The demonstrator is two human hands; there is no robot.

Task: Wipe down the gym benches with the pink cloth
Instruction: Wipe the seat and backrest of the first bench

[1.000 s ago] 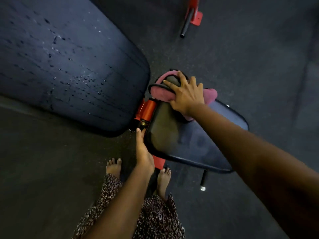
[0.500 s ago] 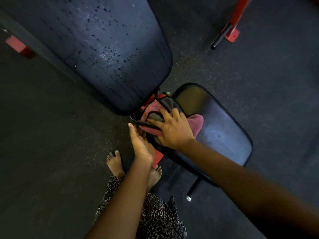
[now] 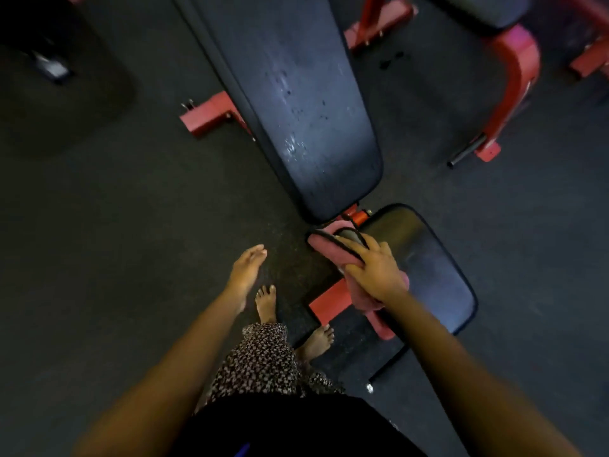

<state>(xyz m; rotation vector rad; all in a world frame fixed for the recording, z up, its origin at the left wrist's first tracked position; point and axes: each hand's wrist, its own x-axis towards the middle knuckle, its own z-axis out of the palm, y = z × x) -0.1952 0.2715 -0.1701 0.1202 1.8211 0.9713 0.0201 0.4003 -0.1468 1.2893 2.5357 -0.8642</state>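
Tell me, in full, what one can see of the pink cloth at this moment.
The pink cloth looks soft, like towelling, and lies bunched on the left edge of the black seat pad, near the orange frame joint. The right hand presses on it with spread fingers and hides its middle. A dark band crosses it by the fingertips; pink folds also show below the hand.

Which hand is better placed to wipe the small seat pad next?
The right hand. It presses the pink cloth on the seat pad at its edge, so it can sweep across. The left hand hangs open over the floor, holding nothing.
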